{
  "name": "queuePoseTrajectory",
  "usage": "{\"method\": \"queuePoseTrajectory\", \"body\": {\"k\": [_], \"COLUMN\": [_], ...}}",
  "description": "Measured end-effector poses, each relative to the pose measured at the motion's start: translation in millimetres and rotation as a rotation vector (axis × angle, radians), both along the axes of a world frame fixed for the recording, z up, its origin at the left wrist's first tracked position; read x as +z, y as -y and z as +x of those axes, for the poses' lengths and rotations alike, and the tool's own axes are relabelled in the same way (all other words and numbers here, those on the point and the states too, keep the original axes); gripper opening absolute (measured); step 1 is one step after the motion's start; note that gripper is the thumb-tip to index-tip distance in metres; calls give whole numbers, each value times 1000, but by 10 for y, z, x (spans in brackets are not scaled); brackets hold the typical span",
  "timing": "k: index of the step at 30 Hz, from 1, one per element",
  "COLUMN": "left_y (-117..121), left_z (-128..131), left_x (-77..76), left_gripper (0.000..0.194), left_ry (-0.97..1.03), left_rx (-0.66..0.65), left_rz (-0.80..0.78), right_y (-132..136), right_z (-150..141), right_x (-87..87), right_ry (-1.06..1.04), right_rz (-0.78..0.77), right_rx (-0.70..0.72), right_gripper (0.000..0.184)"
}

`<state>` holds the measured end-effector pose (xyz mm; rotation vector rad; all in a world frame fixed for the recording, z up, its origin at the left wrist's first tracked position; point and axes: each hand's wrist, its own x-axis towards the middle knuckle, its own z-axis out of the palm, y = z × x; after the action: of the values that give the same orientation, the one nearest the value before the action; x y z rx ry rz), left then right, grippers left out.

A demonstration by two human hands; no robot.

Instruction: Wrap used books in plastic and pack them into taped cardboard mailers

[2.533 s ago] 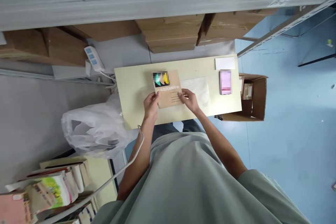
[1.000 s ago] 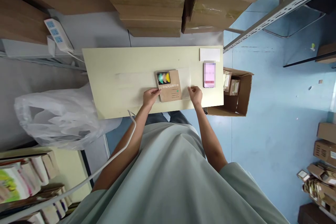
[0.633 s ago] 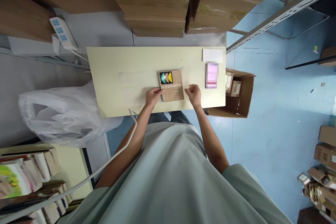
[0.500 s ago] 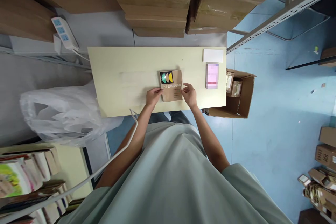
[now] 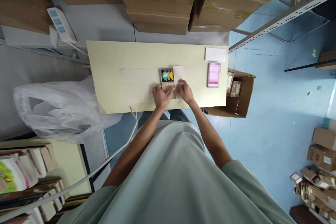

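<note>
A small book with a brown cover and a black patch of coloured shapes lies on the pale table in front of me. Along its right side a whitish page or flap shows, where the brown cover filled the full width before. My left hand rests over the book's lower left, thumb across the cover and fingers curled at its left edge. With fingers pinched at the right edge, my right hand grips the whitish part. The lower part of the cover is hidden by my hands.
On the table's right end lie a pink blurred-out item and a white flat piece. An open cardboard box stands beyond that end. A plastic bag bulges at left; a white cable crosses near my left arm.
The cover's right part has turned aside, baring a whitish strip. My left hand has moved right onto the cover, and my right hand has shifted slightly left onto the book's edge.
</note>
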<state>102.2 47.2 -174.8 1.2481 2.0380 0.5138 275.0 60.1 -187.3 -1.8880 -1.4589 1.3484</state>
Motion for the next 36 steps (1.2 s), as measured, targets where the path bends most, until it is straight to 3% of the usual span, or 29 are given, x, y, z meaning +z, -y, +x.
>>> {"method": "queuePoseTrajectory", "body": {"k": [2, 6, 9, 14, 16, 20, 22, 24, 28, 30, 33, 36], "left_y": [47, 74, 56, 54, 84, 165, 196, 213, 201, 179, 161, 179], "left_z": [178, 323, 284, 298, 351, 478, 546, 624, 794, 855, 869, 784], "left_x": [52, 79, 40, 69, 144, 285, 307, 300, 267, 265, 270, 262], "left_gripper": [71, 75, 80, 85, 78, 37, 35, 43, 98, 113, 110, 100], "left_ry": [-107, -100, -43, -41, -50, -11, -6, -28, -66, -68, -42, -15], "left_rx": [6, 21, 23, 39, 20, -77, -104, -128, -161, -152, -149, -182], "left_rz": [-34, -94, -71, -37, -25, -19, -29, -27, -47, -80, -98, -63], "right_y": [-15, -124, -364, -812, -892, -925, -935, -955, -986, -986, -974, -964], "right_z": [33, 96, 159, 178, 148, 108, 110, 115, 109, 98, 104, 179], "right_x": [39, 176, 232, 155, 116, 90, 93, 93, 81, 82, 124, 243], "right_ry": [-19, 149, 284, 221, 208, 199, 214, 229, 225, 236, 280, 331], "right_rz": [-19, 22, 101, 186, 181, 153, 136, 126, 134, 134, 136, 173], "right_rx": [16, 135, 193, 241, 244, 234, 237, 243, 247, 252, 305, 454], "right_gripper": [37, 39, 38, 35, 34, 33, 35, 36, 30, 28, 33, 46]}}
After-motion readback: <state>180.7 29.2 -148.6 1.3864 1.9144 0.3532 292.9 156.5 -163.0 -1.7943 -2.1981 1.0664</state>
